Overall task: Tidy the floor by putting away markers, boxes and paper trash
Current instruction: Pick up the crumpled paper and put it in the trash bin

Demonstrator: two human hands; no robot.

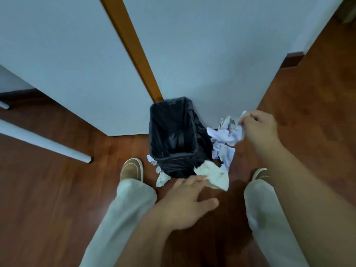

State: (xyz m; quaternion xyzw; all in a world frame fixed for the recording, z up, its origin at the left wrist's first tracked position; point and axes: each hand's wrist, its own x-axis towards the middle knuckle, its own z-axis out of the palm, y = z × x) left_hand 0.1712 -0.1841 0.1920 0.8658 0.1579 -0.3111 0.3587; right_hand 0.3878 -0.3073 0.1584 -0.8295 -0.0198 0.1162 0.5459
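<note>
On reddish wood floor (57,189) by white wall (202,54), black-lined bin (173,143).

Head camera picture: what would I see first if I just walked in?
Probably the black bin standing against the white wall, with crumpled paper scattered on the wooden floor around it. The right hand grips a white wad beside the bin, and the left hand reaches for a pale crumpled piece in front.

left hand (185,203): low, fingers spread, palm down | right hand (258,126): extended forward, fingers clenched

bin mouth (171,120) open, paper-ringed
</note>
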